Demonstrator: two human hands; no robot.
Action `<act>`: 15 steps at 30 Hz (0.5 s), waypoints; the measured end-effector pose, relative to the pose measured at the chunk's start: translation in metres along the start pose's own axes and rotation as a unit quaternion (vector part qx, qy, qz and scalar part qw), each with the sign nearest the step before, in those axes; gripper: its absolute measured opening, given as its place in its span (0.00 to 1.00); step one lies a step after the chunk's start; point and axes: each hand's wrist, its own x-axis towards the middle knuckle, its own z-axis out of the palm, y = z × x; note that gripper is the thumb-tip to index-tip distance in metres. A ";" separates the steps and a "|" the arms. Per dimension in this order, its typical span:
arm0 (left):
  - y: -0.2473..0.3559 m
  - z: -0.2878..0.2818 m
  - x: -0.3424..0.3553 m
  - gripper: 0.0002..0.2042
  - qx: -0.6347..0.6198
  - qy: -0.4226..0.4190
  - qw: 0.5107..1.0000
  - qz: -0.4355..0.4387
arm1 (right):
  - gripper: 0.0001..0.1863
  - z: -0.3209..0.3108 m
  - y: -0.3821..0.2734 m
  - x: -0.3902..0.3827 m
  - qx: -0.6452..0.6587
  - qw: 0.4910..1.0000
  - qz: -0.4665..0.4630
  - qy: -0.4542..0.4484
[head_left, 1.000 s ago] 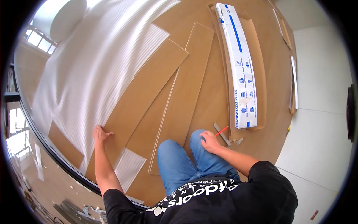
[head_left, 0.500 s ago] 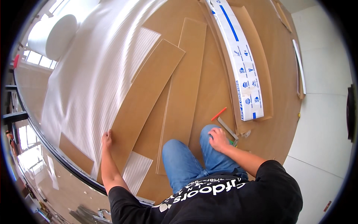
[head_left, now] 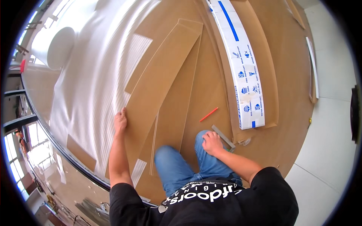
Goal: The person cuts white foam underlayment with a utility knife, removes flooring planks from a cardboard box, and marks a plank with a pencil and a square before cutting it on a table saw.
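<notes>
With my left hand (head_left: 120, 119) I grip the left edge of a long brown flooring plank (head_left: 156, 77), fingers closed around the edge. It lies at a slant over a second plank (head_left: 175, 116) and covers much of it. My right hand (head_left: 212, 143) rests on my right knee, fingers laid over the jeans and holding nothing. Beyond that knee a red pencil (head_left: 209, 114) lies on the brown floor. Right by the knee is a grey straight-bladed tool (head_left: 222, 137), perhaps a square, its near end partly hidden by my arm.
White ribbed underlay (head_left: 86, 101) spreads on the left, with a thick white roll (head_left: 60, 47) at its far end. A long white and blue carton (head_left: 247, 79) lies on opened brown cardboard (head_left: 269, 75) to the right. A dark track (head_left: 71, 162) curves along the left.
The held plank has shifted right and away from me and now overlaps the second plank more. My left hand moved with it. My right hand stays on the knee.
</notes>
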 end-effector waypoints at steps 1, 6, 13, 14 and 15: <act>0.010 0.015 -0.002 0.37 -0.031 -0.008 0.999 -0.008 | 0.13 -0.002 0.003 0.003 0.005 1.000 0.001 -0.003; 0.012 0.079 0.006 0.38 -0.001 0.006 0.999 -0.036 | 0.13 -0.005 0.017 0.007 0.059 0.997 -0.037 0.022; 0.023 0.131 0.023 0.38 0.000 0.017 0.999 -0.035 | 0.11 -0.009 0.029 0.016 0.091 0.993 -0.074 0.013; 0.022 0.133 0.021 0.38 0.004 0.038 0.999 -0.027 | 0.11 -0.011 0.026 0.016 0.096 0.993 -0.074 -0.005; 0.024 0.139 0.014 0.38 0.004 0.058 0.998 -0.018 | 0.11 -0.012 0.029 0.017 0.094 0.992 -0.082 -0.012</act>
